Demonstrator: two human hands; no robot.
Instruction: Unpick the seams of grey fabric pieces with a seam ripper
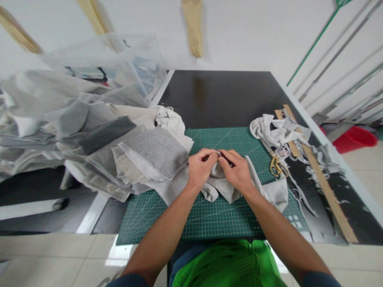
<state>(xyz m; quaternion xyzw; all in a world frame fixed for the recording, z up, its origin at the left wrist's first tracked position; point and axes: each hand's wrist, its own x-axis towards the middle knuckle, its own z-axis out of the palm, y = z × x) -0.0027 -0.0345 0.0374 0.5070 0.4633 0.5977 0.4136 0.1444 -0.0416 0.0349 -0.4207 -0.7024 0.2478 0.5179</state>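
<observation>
"Head view: what are we gripping over the green cutting mat (pixel 215 221)?"

"We are closing the fingertips of our left hand (pixel 201 169) and right hand (pixel 236 170) on a small silver-and-dark item (pixel 219 153), and they are almost meeting above the mat's middle. Our fingers are hiding most of it, so we cannot tell what it is."

"What is lying on the mat beneath our hands?"

"A light grey cloth (pixel 226 188) is lying crumpled across the mat's middle. We cannot tell whether we are pinching it too."

"What else are we seeing around the mat?"

"A stack of grey fabric pieces (pixel 161 151) is overlapping its left side, a clear plastic bin (pixel 146 56) is standing beyond its far left corner, and gold-handled scissors (pixel 273 161) are resting at its right edge. White fabric scraps (pixel 265 127) are lying across its far right corner, and a long wooden strip (pixel 321 179) is lying to its right. Beyond it, a yellow glove (pixel 193 28) is hanging against the wall (pixel 236 36)."
</observation>
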